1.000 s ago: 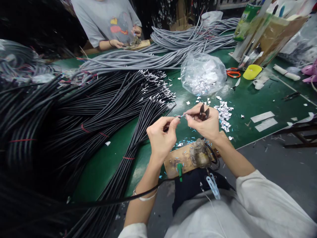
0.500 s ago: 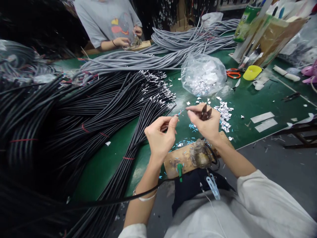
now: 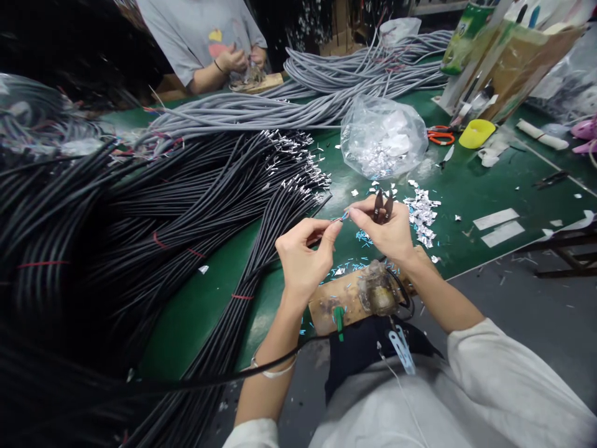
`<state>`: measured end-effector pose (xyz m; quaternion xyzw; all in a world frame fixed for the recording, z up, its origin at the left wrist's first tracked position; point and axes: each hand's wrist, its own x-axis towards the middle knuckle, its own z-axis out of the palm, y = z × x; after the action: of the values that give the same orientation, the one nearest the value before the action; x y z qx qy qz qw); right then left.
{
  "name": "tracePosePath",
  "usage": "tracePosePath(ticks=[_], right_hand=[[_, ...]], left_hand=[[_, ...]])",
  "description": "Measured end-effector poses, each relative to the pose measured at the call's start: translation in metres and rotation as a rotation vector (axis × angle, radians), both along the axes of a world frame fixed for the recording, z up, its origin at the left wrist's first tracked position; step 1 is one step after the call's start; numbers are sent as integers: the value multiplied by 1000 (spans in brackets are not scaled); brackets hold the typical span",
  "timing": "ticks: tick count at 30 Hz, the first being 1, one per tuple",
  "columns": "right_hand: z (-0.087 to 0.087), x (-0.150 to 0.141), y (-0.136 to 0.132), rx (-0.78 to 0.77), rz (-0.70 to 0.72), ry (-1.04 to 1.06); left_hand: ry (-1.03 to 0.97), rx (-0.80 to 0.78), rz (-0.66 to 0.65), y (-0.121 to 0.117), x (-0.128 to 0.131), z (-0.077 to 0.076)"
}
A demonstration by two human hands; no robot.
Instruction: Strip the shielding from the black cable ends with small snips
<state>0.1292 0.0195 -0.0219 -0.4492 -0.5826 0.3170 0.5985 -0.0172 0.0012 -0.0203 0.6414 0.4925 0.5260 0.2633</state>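
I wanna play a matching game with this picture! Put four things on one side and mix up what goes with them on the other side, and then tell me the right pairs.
Things:
1. Left hand
2. Scissors
3. Plastic bag
4. Right hand

Mixed up:
A. See-through, with silvery scraps inside
B. Has a dark-tipped tool tucked in it
C. Has orange handles
D. Pinching, with coloured wires poking out towards the other hand

Right pairs: 1-D, 2-C, 3-A, 4-B
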Motion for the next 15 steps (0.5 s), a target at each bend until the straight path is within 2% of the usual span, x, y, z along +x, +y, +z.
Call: tracePosePath(ticks=[4, 8, 12, 15], right_hand=[[1, -2, -1, -37, -6, 18], [2, -1, -1, -77, 82, 16], [3, 1, -2, -45, 76, -8], [1, 0, -3, 38, 40, -86]], left_hand=[[6, 68, 42, -1, 1, 1], [-20, 88, 81, -1, 2, 0], [-63, 47, 61, 0, 0, -1], [-62, 14, 27, -1, 1, 0]])
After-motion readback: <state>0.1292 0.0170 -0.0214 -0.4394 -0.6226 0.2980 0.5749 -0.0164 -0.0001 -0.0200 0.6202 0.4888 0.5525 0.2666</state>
